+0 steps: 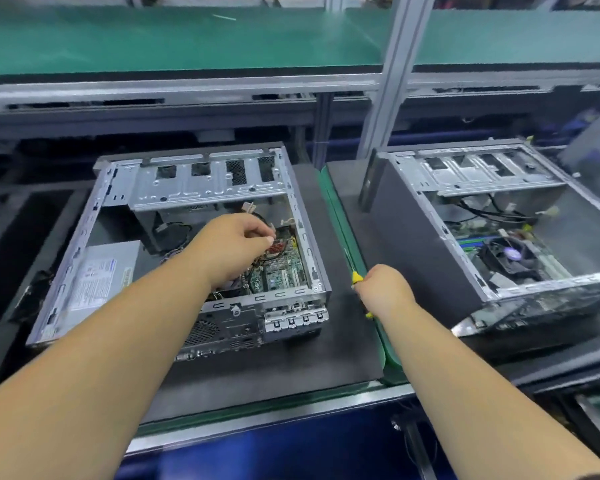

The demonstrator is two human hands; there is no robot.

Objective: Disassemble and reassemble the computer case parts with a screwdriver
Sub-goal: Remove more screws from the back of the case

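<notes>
On a dark bench mat [343,344] we have the open grey metal computer case [174,244], lid off. Our left hand [234,245] reaches inside, fingertips pinched over the green motherboard [281,271], though on what we cannot tell. Just right of the case, our right hand [383,289] grips the yellow-handled screwdriver [356,277], shaft pointing away from us along the case wall.

the table [264,407] has a metal front edge and a thin green strip along it. two dark mats [354,341] lie on it, side by side, with a green fold [388,358] between them. an open computer case [184,244] sits on the left mat. a second open case [492,223] sits on the right mat.
</notes>
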